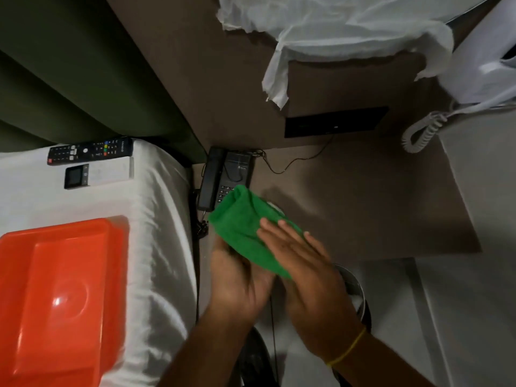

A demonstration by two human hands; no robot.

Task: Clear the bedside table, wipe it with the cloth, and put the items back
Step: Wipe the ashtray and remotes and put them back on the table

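A folded green cloth (242, 224) is held between both hands above the front left of the brown bedside table (363, 196). My left hand (237, 277) cups it from below. My right hand (304, 263) lies flat on top with fingers stretched out. A black telephone (223, 174) stands on the table's back left corner, partly hidden by the cloth. On the white bed to the left lie a black TV remote (89, 150) and a white remote with a small screen (97, 174).
An orange plastic tray (61, 297) sits on the bed (159, 233) at the left. A white crumpled sheet (321, 26) hangs over the headboard above. A white coiled cord (421, 132) dangles at the right. A round bin (354, 291) stands on the floor under my right hand.
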